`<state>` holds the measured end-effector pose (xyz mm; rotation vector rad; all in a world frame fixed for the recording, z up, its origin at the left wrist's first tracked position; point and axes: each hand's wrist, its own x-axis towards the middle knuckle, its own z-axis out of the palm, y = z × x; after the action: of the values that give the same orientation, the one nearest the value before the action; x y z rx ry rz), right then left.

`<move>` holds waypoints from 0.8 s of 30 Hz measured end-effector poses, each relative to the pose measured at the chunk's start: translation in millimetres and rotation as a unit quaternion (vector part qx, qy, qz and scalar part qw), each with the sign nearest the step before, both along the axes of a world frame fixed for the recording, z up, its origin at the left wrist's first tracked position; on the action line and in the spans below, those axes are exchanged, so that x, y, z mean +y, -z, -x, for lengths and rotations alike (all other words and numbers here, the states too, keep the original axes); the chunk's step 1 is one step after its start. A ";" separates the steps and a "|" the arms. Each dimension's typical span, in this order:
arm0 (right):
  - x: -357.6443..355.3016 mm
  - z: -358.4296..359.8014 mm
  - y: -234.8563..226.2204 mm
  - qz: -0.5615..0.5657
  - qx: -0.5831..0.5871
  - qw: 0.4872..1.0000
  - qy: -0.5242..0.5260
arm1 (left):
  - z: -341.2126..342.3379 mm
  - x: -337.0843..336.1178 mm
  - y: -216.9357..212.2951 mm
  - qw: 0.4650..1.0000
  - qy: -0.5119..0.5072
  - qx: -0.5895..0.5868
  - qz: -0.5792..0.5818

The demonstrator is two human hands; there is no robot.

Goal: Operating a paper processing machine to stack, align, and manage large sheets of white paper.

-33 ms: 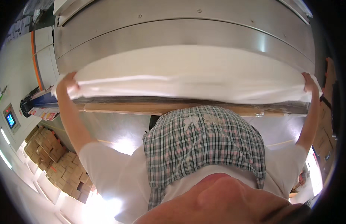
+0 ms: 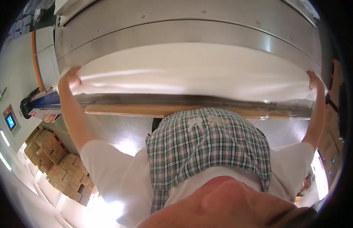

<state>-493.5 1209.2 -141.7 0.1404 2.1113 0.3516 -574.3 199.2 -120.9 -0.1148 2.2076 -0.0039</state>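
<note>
A wide white sheet (image 2: 191, 70), soft and slightly wrinkled, stretches across the view in front of me; whether it is cloth or film I cannot tell. Its left end is gripped by my left hand (image 2: 72, 78), thumb on the near side. Out at the far right, my right hand (image 2: 314, 80) has its fingers closed on the other end. Both arms are spread wide. Behind the sheet, its far edge bows up over a brushed metal panel (image 2: 176, 30) fixed with screws.
Along the near side runs a metal ledge (image 2: 146, 99), with a brown cardboard-like strip (image 2: 127, 110) at its front. To the left stands a white machine cabinet with a small lit screen (image 2: 10, 121). Stacked cardboard boxes (image 2: 66, 174) lie on the lower left, more boxes (image 2: 330, 133) on the right.
The sheet and both hands have moved slightly away from me, up against the metal panel. More of the ledge below the sheet shows, and its near edge looks less folded.
</note>
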 end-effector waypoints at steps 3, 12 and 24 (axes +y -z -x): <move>19.8 48.5 30.5 -0.028 -0.073 0.997 -0.026 | 41.4 3.9 43.8 0.994 -0.109 0.019 -0.019; 108.7 43.1 52.5 -0.022 0.044 0.998 0.047 | -3.0 77.7 21.8 0.958 0.041 0.279 0.059; -325.4 24.4 -25.9 0.614 0.313 0.723 -0.056 | -131.4 424.8 4.6 0.724 0.183 0.386 -0.541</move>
<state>-517.9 883.7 -115.8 -0.7540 2.5569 -1.2327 -442.8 624.0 -125.5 1.1664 2.5955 1.3073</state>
